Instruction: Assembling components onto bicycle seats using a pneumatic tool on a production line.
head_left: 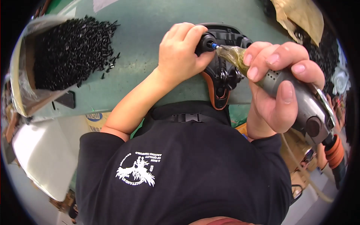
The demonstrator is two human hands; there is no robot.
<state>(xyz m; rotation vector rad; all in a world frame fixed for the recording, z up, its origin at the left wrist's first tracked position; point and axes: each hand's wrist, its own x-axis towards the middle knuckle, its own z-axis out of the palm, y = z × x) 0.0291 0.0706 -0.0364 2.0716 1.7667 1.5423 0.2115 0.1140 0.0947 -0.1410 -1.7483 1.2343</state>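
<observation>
While the left hand [180,52] wraps its fingers tight around the black and orange part [221,75], the right hand [277,86] is closed around a grey power screwdriver [300,101]; its tip touches the part just beside the left thumb; a pile of black screws [71,52] lies far to the left of both hands, on the green table [150,18].
</observation>
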